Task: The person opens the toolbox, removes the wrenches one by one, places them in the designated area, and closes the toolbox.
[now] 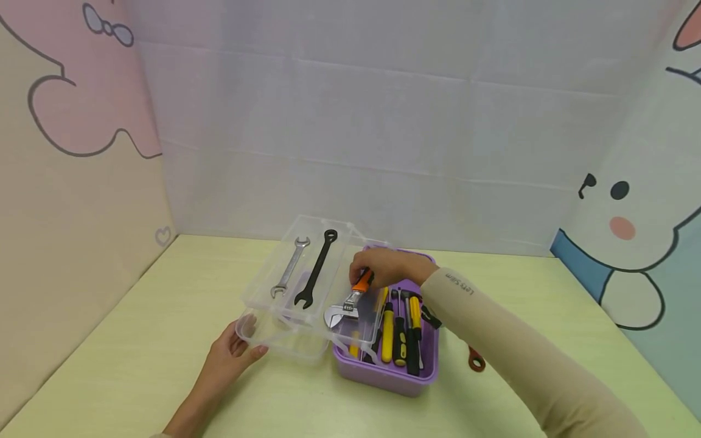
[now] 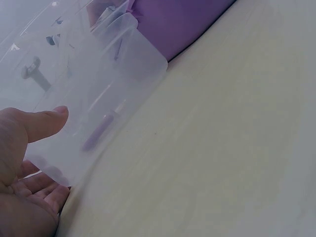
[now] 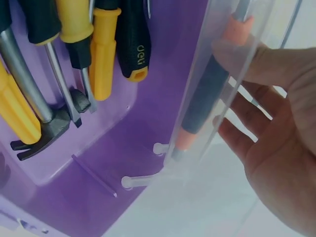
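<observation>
My right hand holds an adjustable wrench by its orange-and-black handle, over the right compartment of a clear tray. The wrench's jaw end points toward me. In the right wrist view, the handle shows through the tray's clear wall. On the tray's left lie a silver open-end wrench and a black combination wrench. Beneath the tray is a clear lid. My left hand grips the lid's near left corner, thumb above and fingers behind the plastic.
A purple toolbox, partly under the tray, contains a hammer, yellow-and-black screwdrivers and other tools. To its right on the pale table, a red ring-ended tool is partly hidden by my sleeve.
</observation>
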Motion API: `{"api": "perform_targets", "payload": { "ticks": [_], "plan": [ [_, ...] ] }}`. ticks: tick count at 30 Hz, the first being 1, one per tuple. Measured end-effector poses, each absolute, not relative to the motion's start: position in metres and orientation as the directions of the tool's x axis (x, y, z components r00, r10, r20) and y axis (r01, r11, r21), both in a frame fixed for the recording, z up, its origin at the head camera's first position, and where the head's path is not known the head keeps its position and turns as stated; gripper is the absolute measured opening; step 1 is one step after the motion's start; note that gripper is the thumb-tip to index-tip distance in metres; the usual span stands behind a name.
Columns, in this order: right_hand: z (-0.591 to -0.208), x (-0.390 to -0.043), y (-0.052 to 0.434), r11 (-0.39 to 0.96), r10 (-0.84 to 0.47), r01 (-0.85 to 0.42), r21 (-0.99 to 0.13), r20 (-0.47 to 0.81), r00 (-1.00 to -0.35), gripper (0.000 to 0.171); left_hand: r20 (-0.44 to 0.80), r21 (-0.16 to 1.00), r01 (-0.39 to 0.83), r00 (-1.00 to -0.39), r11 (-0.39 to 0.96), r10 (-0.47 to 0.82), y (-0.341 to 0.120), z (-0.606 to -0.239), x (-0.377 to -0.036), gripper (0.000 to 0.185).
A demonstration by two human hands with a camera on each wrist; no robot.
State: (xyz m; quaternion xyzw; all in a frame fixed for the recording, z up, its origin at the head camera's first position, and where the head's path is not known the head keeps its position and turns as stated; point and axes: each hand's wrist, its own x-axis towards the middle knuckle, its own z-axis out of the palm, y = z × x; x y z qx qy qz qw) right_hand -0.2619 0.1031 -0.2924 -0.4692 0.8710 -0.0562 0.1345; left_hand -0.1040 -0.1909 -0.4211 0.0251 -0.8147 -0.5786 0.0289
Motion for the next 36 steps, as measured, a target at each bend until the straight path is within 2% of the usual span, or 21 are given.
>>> {"api": "perform_targets", "payload": {
  "ticks": [5, 14, 21, 30, 36],
  "plan": [
    [-0.2954, -0.2634, 0.103, 0.543, -0.839, -0.82, -0.181, -0.146, -0.524, 0.035, 0.035, 0.947, 0.011, -0.997, 0.322, -0.069, -0.1906, -0.42, -0.1037, 0.069],
    [-0.2942, -0.2633, 0.1, 0.541, -0.841, -0.824, -0.171, -0.141, -0.523, 0.032, 0.04, 0.95, 0.018, -0.997, 0.312, -0.064, -0.1902, -0.4194, -0.1031, 0.069],
    [-0.2957, -0.2623, 0.1009, 0.499, -0.866, -0.857, -0.129, -0.111, -0.488, 0.034, 0.029, 0.948, 0.008, -0.998, 0.317, -0.064, -0.1905, -0.419, -0.102, 0.069],
    [-0.2953, -0.2612, 0.1016, 0.463, -0.885, -0.876, -0.132, -0.114, -0.451, 0.034, 0.028, 0.952, 0.009, -0.998, 0.306, -0.059, -0.1908, -0.4212, -0.1015, 0.068],
    [-0.2927, -0.2611, 0.1017, 0.488, -0.872, -0.86, -0.15, -0.117, -0.475, 0.032, 0.031, 0.947, 0.011, -0.998, 0.322, -0.058, -0.1906, -0.4199, -0.1023, 0.069]
  ]
}}
